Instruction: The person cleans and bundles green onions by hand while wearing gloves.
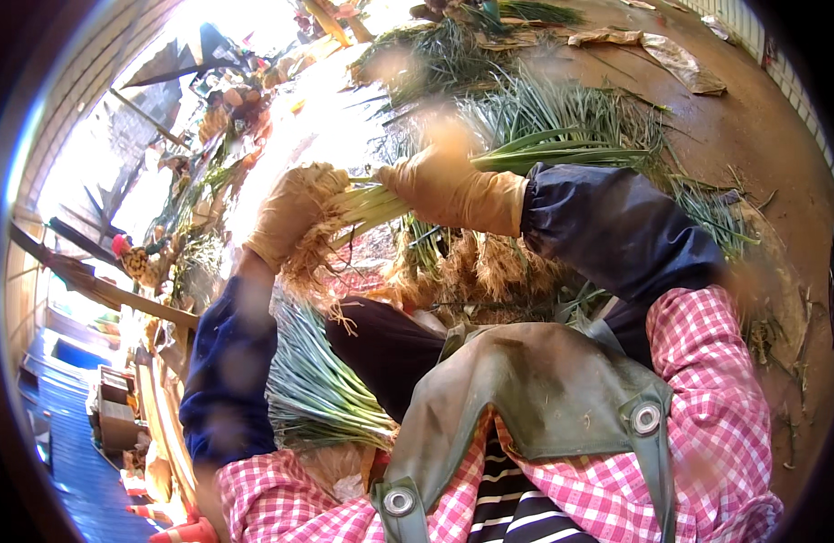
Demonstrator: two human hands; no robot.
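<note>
In the middle of the head view I hold a bunch of green onions (376, 206) sideways between both gloved hands. My left hand (293, 210), in a tan glove, is closed at the root end, where shaggy pale roots hang below it. Around the stalks farther right, my right hand (462, 188) is closed in a similar glove, and the green leaves run out past its wrist. Under my right forearm lie more green onions with brownish roots (503, 267). A large heap of green onions (571, 113) spreads beyond my hands. Another bundle of green onions (326, 380) lies beside my left leg.
A green apron (526, 362) covers my lap. Wooden poles (100, 288) and loose plant scraps stand at the left, above a blue ribbed surface (82, 475). A crumpled pale sack (684, 63) lies on the brown floor (752, 136) at the far right. Glare washes out the upper left.
</note>
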